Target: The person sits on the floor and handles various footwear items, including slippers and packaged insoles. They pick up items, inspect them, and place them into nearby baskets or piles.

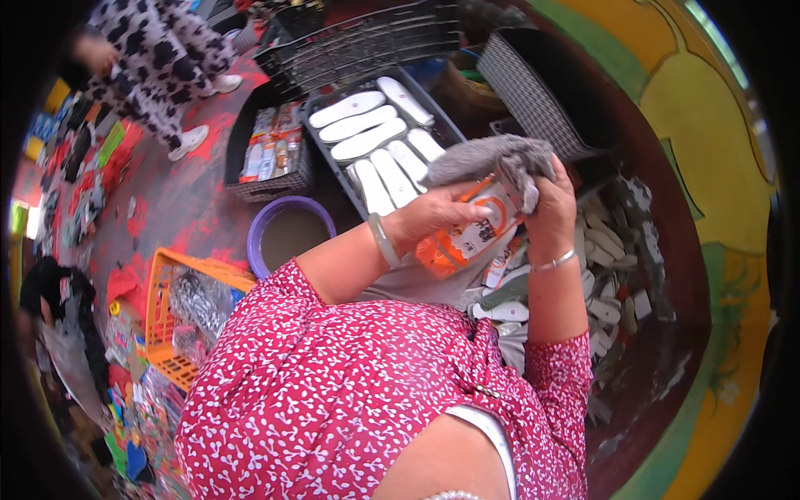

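The packet [458, 246], clear with orange print, is in your hands above your lap, with the grey plush piece [479, 158] folded against its upper end. Your left hand [429, 218] is closed on the packet, thumb flat across its face. Your right hand [552, 204] has its grip closed around the bunched end of the plush; whether it also pinches the packet's edge cannot be told.

The step in hand appears to be working plush and packet together. You would do well to hold the film taut with the left thumb, straighten the plush before pressing on it, and smooth the pile so that it does not snag. Pressure should be light, as the film looks thin and liable to crease.

Condition: the packet is glossy and slightly bowed; the plush is soft, thick and rumpled. The packet's mouth cannot be made out.

Beyond your hands, a grey crate [446, 127] holds white insoles [358, 129] in rows. Beside it stand a dark basket [271, 188] of orange packages and a purple basin [257, 237]. Loose insoles [604, 250] lie heaped to your right.
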A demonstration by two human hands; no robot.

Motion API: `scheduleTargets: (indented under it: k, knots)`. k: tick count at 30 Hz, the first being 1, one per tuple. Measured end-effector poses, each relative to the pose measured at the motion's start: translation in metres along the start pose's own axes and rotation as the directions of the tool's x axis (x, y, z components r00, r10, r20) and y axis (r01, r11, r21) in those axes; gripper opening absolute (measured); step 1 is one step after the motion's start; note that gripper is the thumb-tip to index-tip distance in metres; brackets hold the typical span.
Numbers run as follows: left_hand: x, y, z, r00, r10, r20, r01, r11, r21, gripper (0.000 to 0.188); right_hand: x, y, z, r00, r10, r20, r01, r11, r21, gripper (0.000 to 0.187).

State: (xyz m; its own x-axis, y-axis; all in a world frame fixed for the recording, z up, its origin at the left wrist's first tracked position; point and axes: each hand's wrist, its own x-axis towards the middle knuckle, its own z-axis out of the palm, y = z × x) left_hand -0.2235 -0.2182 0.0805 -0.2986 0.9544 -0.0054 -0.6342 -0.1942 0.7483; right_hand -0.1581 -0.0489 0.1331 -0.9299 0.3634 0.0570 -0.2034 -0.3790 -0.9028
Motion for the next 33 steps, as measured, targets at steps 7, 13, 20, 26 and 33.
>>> scheduleTargets:
  k: [7, 13, 20, 26, 33]
  knots:
    - [-0.019, 0.004, -0.027, 0.990, 0.072, -0.122, -0.053, 0.986, 0.158, 0.033, 0.007, 0.028, 0.022, 0.988, -0.144, -0.057, 0.135, 0.980, -0.145, 0.031]
    - [-0.066, 0.012, -0.104, 0.936, 0.097, -0.337, -0.097, 0.995, 0.016, 0.031, 0.044, 0.020, -0.006, 0.922, -0.198, -0.332, 0.163, 0.978, -0.129, 0.024]
    - [-0.173, 0.034, -0.306, 0.401, 0.316, -0.860, -0.345, 0.922, 0.178, 0.026, 0.024, 0.043, -0.015, 0.934, -0.042, -0.356, -0.038, 0.976, -0.215, 0.026]
    - [-0.234, 0.024, -0.483, -0.092, 0.506, -0.857, 0.193, 0.854, 0.483, 0.033, 0.022, 0.088, -0.005, 0.946, 0.050, -0.320, -0.139, 0.955, -0.261, 0.031]
    - [-0.220, 0.037, -0.524, -0.137, 0.355, -0.925, 0.544, 0.807, 0.229, 0.041, 0.026, 0.087, 0.006, 0.944, 0.108, -0.313, -0.213, 0.921, -0.326, 0.026]
